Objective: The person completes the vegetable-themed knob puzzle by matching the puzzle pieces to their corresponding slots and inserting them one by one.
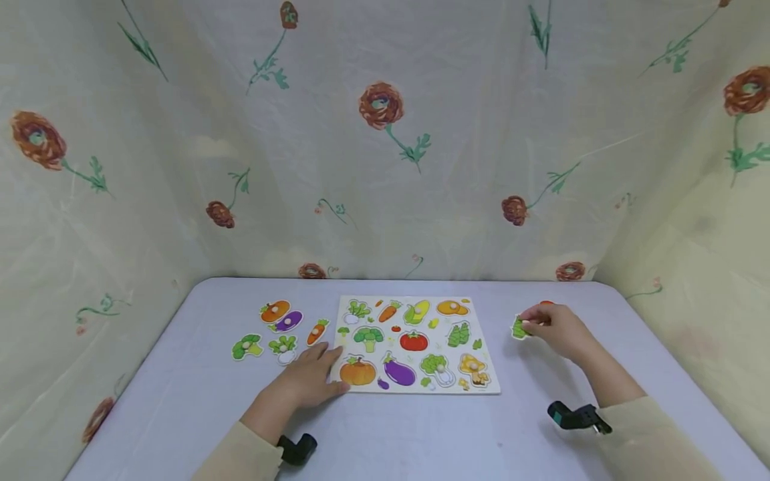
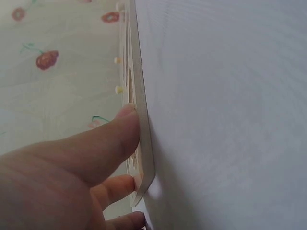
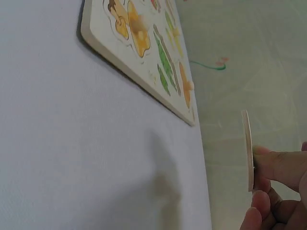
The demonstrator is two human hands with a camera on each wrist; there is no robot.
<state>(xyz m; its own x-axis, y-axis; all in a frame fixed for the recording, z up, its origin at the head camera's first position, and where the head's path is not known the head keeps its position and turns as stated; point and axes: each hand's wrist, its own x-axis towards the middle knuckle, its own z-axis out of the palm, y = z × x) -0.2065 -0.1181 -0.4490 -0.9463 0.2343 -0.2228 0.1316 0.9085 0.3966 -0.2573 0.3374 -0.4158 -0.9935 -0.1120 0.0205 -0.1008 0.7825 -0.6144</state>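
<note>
A white puzzle board [image 1: 433, 391] with vegetable pictures lies mid-table. My left hand [image 1: 309, 377] rests at its left side, fingers spread along the edge and thumb at the near corner. In the left wrist view, the thumb [image 2: 103, 143] lies on the edge of the board [image 2: 144, 129]. To the right of the board, my right hand [image 1: 562, 332] pinches a green vegetable puzzle piece [image 1: 519, 329] with a white border. The right wrist view shows this piece [image 3: 248, 151] edge-on between thumb and fingers, raised over the tabletop; its picture is hidden there.
Left of the board lie loose pieces: a pumpkin [image 1: 275, 311], an eggplant [image 1: 287, 321], a carrot [image 1: 317, 332], a broccoli [image 1: 246, 347] and a leafy white vegetable [image 1: 283, 345]. A red-orange piece [image 1: 546, 302] peeks out behind my right hand. Floral cloth [image 1: 385, 220] stands around the table.
</note>
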